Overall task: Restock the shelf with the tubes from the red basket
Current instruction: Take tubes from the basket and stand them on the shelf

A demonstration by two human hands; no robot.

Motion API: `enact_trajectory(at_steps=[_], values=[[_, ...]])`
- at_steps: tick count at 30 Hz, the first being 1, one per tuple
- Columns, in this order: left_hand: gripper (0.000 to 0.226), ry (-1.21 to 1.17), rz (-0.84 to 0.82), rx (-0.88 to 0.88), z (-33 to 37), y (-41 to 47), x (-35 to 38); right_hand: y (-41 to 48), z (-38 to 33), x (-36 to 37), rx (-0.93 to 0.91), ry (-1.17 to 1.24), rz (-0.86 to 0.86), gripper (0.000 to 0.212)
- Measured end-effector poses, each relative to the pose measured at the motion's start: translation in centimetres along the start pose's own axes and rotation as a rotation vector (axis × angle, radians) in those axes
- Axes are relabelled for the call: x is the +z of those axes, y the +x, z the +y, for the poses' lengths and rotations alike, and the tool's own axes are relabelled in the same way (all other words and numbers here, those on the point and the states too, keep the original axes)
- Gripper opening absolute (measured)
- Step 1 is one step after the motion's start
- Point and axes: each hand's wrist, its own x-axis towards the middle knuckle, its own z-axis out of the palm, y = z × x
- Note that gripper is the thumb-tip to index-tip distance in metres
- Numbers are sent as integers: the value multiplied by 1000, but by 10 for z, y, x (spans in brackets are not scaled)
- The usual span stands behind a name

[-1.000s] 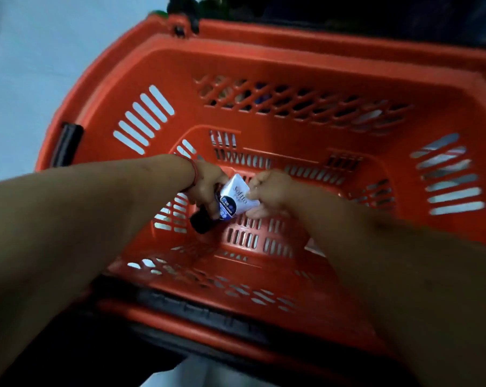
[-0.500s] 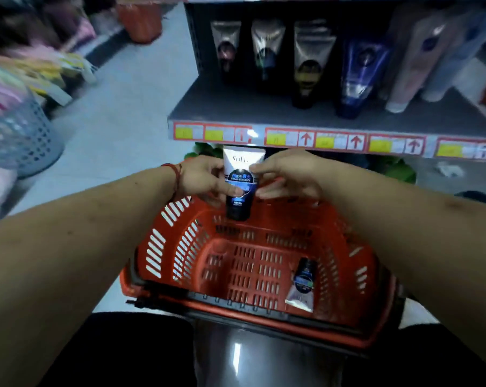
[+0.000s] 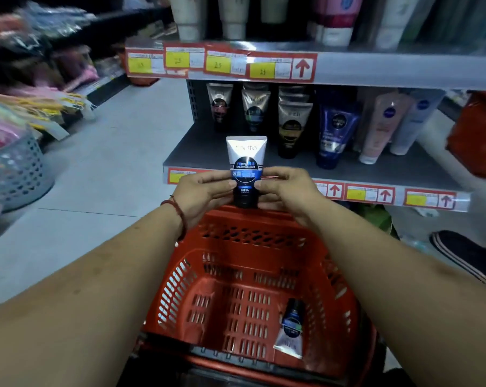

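Shelf (image 3: 197,152) shows bare grey room in front of its standing rows, so we judge stock goes there. Below sits the red basket (image 3: 180,289). Our left hand (image 3: 202,191) and right hand (image 3: 289,188) pinch the blue-white tube (image 3: 246,160) upright, cap down, above the basket's far rim, matching those rows. One spare tube (image 3: 290,328) lies on the basket floor.

The tube (image 3: 246,166) looks like glossy, smooth plastic. The basket (image 3: 177,277) is slotted matt plastic; the shelf (image 3: 197,148) looks like matt metal
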Motion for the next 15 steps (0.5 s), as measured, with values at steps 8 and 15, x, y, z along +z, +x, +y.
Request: enact_trajectory(at_steps=[8, 15], values=[[33, -6, 123, 157, 12, 21, 17, 28, -16, 3, -121, -11, 74, 22], [35, 95, 227, 279, 35, 67, 26, 89, -31, 15, -280, -118, 261, 26]])
